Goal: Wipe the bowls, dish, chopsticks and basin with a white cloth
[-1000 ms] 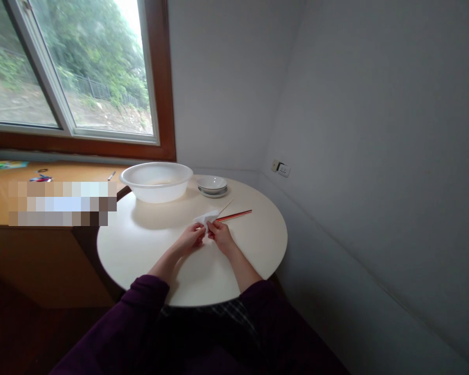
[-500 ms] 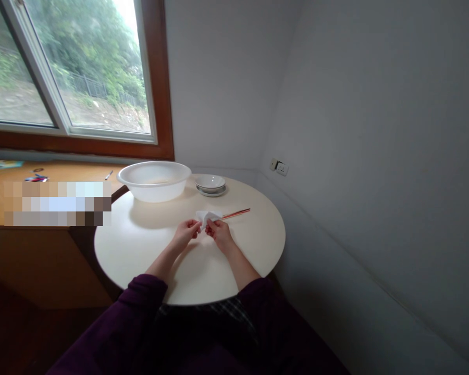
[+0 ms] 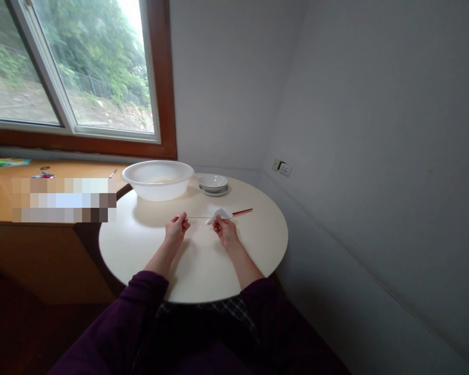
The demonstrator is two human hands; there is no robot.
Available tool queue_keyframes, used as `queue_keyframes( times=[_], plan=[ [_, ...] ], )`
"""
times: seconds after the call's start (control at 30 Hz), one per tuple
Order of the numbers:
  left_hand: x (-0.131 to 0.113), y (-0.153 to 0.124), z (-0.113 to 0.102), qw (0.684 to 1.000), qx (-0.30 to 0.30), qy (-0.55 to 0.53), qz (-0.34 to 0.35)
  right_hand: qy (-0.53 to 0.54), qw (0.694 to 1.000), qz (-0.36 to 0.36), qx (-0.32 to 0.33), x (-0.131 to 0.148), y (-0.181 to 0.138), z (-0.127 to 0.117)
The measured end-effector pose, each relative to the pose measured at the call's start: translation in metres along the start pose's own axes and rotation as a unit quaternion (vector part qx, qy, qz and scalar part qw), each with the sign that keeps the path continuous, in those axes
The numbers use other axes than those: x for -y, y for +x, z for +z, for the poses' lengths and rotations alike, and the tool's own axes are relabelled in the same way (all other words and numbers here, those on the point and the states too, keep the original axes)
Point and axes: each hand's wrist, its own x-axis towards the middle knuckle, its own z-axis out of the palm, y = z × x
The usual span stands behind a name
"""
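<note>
Chopstick (image 3: pixel 198 216) - a thin pale one - lies level over the round surface (image 3: pixel 258 245). Its left end is pinched in the curled fingers of the left hand (image 3: pixel 177 227), and its right end runs into a white tissue (image 3: pixel 219 213). The right hand (image 3: pixel 225 232) is closed on the near edge of that tissue, fingertips together. Past the tissue a red stick (image 3: pixel 243 212) pokes out to the right, low over the surface; whether it is one piece with the pale chopstick cannot be told.

The two hands are apart, with bare surface between them and more of it back to the near rim, where the purple sleeves (image 3: pixel 140 291) cross the edge. The right part of the surface is bare out to its rim, close to the grey wall (image 3: pixel 375 156). Beyond the hands stand a large white basin (image 3: pixel 157 180), at the far left, and a small bowl (image 3: pixel 213 182) on a plate, both well apart from the chopstick.

A pixelated patch (image 3: pixel 64 200) on the wooden ledge (image 3: pixel 0 198) to the left cannot be read - the wall socket (image 3: pixel 282 167) is too small to show any marking.
</note>
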Motion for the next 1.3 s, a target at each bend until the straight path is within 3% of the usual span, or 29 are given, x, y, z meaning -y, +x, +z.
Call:
queue_keyframes(
  times=[0.27, 0.73, 1.0, 1.3],
  plan=[
    [-0.003, 0.006, -0.007, 0.995, -0.034, -0.095, 0.013, 0.021, 1.000, 0.007, -0.011, 0.001, 0.000, -0.001],
    [-0.016, 0.002, -0.007, 0.983, -0.060, -0.172, -0.004, 0.025, 0.999, 0.022, 0.031, 0.004, -0.007, 0.003],
    [-0.017, 0.003, -0.009, 0.983, -0.052, -0.178, -0.011, 0.023, 0.997, 0.030, 0.068, 0.006, -0.010, 0.004],
    [-0.009, 0.009, -0.011, 0.991, -0.001, -0.129, -0.029, -0.024, 0.990, 0.061, 0.124, 0.002, -0.016, 0.008]
  ],
)
